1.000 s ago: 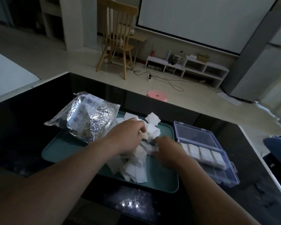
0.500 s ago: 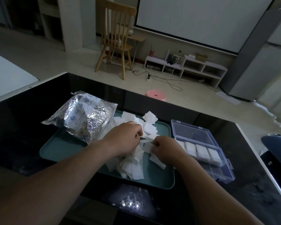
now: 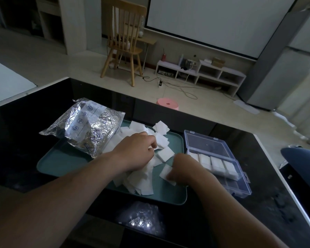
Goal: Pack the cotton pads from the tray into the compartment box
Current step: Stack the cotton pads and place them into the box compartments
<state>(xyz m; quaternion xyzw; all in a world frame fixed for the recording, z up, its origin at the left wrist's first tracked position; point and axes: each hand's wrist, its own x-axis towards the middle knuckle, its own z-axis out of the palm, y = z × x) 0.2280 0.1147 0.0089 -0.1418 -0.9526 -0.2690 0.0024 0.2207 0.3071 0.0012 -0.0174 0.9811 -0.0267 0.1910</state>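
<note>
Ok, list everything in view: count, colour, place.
cotton pads: many, white, piled on the tray; more fill one box row
tray: one, teal, on the table
compartment box: one, clear bluish, open, right of the tray
foil bag: one, silver, tray's far left corner
table: one, black
chair: one, wooden, floor beyond
stool: one, pink, floor beyond
left hand: one, pinching pads in the pile
right hand: one, gripping a pad near the box

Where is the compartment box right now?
Head view: the compartment box lies open on the black table, right of the teal tray, beside the right hand.
</note>
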